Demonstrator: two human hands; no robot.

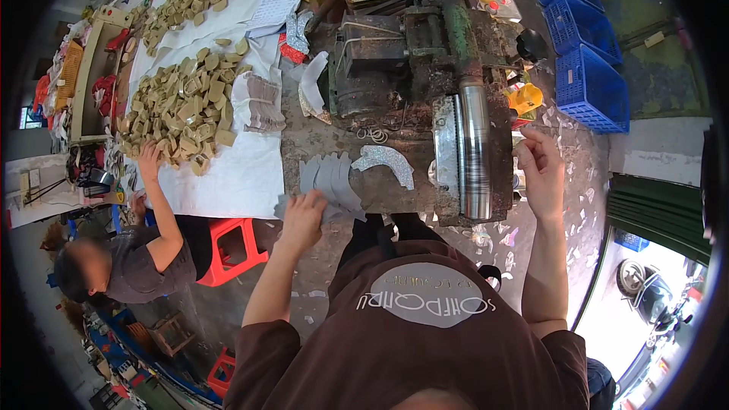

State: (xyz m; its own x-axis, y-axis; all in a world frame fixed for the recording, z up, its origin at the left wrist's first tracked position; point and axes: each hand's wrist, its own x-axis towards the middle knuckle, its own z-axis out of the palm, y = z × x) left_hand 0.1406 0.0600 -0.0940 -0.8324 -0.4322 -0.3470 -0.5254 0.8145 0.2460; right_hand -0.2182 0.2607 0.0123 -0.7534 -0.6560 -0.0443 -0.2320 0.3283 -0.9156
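My left hand (304, 220) is at the near edge of the bench, its bent fingers closed on the curved grey sheet pieces (334, 180) that lie overlapping there. A curved glittery silver piece (386, 161) lies just right of them. To the right stands a greasy machine (380, 53) with a shiny metal roller (476, 152) along its near right side. My right hand (541, 171) is in the air just right of the roller, apart from it. Its fingers are half curled, with a gap between thumb and forefinger and nothing visible in it.
Heaps of small tan blocks (182, 110) cover a white sheet (247, 167) at left, beside a bundled grey stack (262, 102). A seated person (144, 258) reaches into them, near a red stool (231, 250). Blue crates (588, 87) stand far right; scraps litter the floor.
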